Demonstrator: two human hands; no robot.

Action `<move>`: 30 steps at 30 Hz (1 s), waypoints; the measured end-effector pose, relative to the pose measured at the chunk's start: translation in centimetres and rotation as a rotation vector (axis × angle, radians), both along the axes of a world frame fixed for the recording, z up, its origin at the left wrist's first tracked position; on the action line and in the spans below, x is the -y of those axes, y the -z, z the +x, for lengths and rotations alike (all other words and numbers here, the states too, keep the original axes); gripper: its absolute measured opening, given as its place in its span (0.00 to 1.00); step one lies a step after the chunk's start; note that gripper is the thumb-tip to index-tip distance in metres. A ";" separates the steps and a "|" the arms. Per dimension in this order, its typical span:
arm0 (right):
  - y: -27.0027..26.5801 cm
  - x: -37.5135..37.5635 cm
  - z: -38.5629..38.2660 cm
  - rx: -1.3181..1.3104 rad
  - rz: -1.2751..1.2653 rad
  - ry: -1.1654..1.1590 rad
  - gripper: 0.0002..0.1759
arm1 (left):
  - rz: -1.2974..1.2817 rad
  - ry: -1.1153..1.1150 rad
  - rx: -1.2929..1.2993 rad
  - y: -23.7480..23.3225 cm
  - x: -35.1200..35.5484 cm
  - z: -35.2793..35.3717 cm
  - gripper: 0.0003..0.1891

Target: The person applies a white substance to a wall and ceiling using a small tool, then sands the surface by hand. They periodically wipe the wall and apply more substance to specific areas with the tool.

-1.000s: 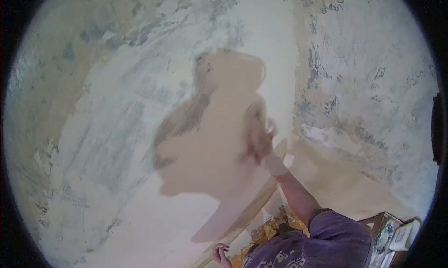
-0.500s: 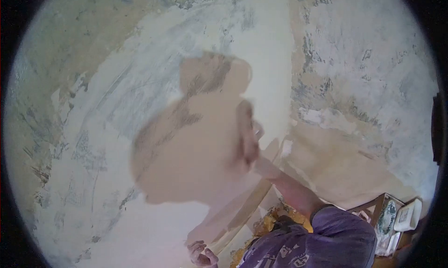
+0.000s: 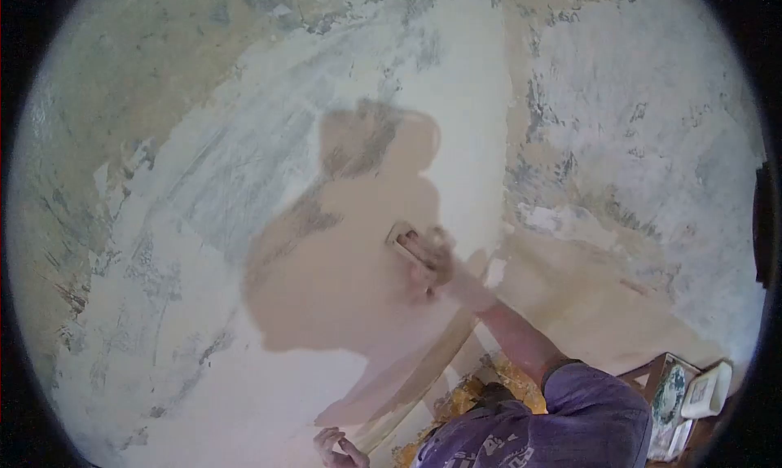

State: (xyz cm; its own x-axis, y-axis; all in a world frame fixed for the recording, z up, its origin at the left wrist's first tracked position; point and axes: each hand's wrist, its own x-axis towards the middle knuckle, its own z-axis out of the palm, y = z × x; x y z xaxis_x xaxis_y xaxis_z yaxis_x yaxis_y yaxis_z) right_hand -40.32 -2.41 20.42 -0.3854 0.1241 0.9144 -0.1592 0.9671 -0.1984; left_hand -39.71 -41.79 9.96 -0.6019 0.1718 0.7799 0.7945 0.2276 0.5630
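A flat rectangular block, like a sanding block, is pressed against the patchy wall. Wrapped round its back is my right hand, slightly blurred by motion, with the arm stretched up from the lower right. Near the bottom edge, my left hand has loosely curled fingers with a gap to the thumb, and nothing visible is in it. A large shadow falls on the wall around and left of my right hand.
At the lower right are a wooden-framed tray-like object and a white plastic container. Yellow-brown patches show behind my purple sleeve. A dark object stands at the right edge.
My right hand has turned, and the block now shows tilted to the upper left. My left hand has moved slightly left and down. The shadow has shifted a little right.
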 end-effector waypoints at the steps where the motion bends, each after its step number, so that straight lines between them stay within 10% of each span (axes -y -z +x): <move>1: 0.4 -2.5 -0.6 -0.007 -0.377 -0.068 0.42 | 0.024 -0.058 0.017 0.1 -0.4 0.4 0.05; 3: 1.3 -7.7 -2.2 -0.014 -1.136 -0.200 0.43 | 0.052 -0.115 0.030 0.2 -1.1 0.8 0.06; 5: 2.2 -8.6 -2.5 -0.026 -1.294 -0.278 0.43 | 0.065 -0.117 0.032 0.3 -2.0 1.3 0.07; 13: 6.2 -4.7 -2.4 0.023 0.295 -0.243 0.39 | 0.016 -0.250 0.080 0.3 -7.4 2.7 0.06; 21: 8.3 -13.3 -2.6 -0.241 -0.690 -0.073 0.37 | 0.018 -0.296 0.154 1.4 -8.1 4.5 0.02; 27: 10.9 -8.7 -2.6 -0.118 0.020 -0.044 0.35 | -0.074 -0.343 0.075 0.5 -7.8 5.2 0.01; 30: 16.0 -14.8 -3.3 -0.047 -0.488 -0.096 0.35 | -0.117 -0.374 0.070 0.6 -6.6 5.4 0.01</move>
State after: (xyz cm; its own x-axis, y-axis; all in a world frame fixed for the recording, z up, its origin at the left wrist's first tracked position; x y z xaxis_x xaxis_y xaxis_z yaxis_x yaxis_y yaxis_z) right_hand -43.63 12.35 4.46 -0.3762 0.5079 0.7749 -0.2625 0.7437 -0.6148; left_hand -34.26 -35.22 9.39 -0.6905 0.0159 0.7232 0.6053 0.5600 0.5657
